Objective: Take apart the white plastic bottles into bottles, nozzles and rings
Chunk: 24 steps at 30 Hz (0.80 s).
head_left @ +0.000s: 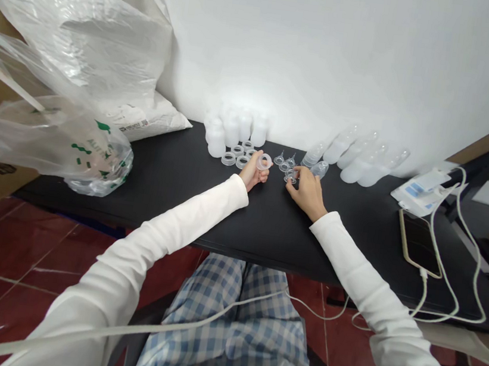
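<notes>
The left hand (253,175) is pinching a see-through ring (264,161) between its thumb and fingers, and it is holding the ring just left of the small clear nipples (291,160) on the black table (223,210). The right hand (309,191) is touching the near side of the nipples with bent fingers, but the fingertips are partly hiding, so I cannot tell if they are gripping one. More loose rings (242,162) are lying left of the nipples, and plain white bottles (217,140) are standing behind those rings, farther left of the nipples. Two clear covers (319,169) are sitting just right of the nipples, and the bottles with clear tops (342,146) are standing farther right of them. The nipples are looking light and slippery, so one could tip or roll if the right fingers are squeezing only its edge. They are lying close together, so a finger could bump a neighbor. The right knuckles are sitting near the covers, so a quick lift could knock one over. The ring could slip if the left pinch is getting loose.
</notes>
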Each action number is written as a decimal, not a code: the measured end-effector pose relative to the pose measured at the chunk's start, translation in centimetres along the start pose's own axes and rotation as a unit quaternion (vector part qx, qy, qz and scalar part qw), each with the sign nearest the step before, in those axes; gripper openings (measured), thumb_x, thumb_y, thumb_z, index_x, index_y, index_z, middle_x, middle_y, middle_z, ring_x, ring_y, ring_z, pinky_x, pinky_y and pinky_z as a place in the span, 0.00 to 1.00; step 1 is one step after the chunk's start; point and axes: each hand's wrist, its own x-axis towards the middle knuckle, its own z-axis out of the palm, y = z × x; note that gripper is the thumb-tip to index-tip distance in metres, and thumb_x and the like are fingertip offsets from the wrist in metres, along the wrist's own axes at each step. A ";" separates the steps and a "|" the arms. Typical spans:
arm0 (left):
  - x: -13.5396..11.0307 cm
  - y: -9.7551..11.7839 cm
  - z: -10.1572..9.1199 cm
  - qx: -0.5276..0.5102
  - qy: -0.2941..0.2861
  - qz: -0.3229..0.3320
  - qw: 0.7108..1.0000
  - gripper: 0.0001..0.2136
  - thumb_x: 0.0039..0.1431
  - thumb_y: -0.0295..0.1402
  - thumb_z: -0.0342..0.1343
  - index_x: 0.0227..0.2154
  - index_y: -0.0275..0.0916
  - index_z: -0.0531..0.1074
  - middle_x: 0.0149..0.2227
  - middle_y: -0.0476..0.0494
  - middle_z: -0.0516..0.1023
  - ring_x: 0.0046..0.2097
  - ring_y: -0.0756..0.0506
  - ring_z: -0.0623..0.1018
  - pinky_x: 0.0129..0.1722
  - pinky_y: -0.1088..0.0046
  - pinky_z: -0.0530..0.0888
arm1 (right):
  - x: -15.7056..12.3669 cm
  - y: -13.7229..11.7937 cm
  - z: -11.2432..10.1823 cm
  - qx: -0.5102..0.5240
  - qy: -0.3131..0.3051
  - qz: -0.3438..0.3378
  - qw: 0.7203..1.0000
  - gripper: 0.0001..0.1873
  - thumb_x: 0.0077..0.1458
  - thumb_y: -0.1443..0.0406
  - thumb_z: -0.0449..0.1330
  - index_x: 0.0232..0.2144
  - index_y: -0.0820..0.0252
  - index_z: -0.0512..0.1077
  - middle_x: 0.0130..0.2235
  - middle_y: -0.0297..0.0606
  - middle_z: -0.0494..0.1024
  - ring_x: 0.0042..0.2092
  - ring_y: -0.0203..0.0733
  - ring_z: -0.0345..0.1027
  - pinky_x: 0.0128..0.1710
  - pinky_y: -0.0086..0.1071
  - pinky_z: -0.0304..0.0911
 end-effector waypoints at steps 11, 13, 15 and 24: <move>-0.3 -0.3 0.4 -0.006 0.033 0.033 0.999 0.12 0.65 0.43 0.52 0.33 0.39 0.64 0.25 0.49 0.73 0.23 0.53 0.68 0.25 0.78 0.62 | 0.0 -0.3 -0.2 -0.028 0.034 -0.001 0.999 0.19 0.58 0.67 0.51 0.51 0.68 0.68 0.48 0.55 0.74 0.50 0.58 0.68 0.47 0.47 0.63; -0.4 -0.4 0.5 -0.003 0.048 0.042 0.998 0.09 0.60 0.36 0.57 0.35 0.39 0.63 0.28 0.49 0.75 0.25 0.53 0.71 0.26 0.77 0.63 | 0.0 -0.3 -0.4 -0.028 0.041 -0.001 0.999 0.19 0.63 0.65 0.49 0.52 0.67 0.69 0.49 0.55 0.74 0.50 0.58 0.67 0.48 0.48 0.63; -0.4 -0.5 0.6 -0.001 0.056 0.054 0.997 0.12 0.55 0.28 0.60 0.36 0.41 0.61 0.30 0.52 0.75 0.26 0.53 0.73 0.27 0.77 0.64 | 0.0 -0.3 -0.6 -0.037 0.037 -0.006 0.999 0.21 0.67 0.61 0.47 0.55 0.65 0.70 0.50 0.54 0.74 0.50 0.57 0.67 0.49 0.48 0.62; -0.6 -0.6 0.8 0.012 0.055 0.055 0.997 0.13 0.56 0.23 0.57 0.38 0.41 0.59 0.29 0.54 0.73 0.25 0.53 0.73 0.25 0.77 0.64 | -0.2 0.1 -0.3 -0.066 -0.019 -0.025 0.997 0.25 0.72 0.57 0.42 0.53 0.59 0.75 0.53 0.47 0.79 0.50 0.55 0.64 0.50 0.47 0.58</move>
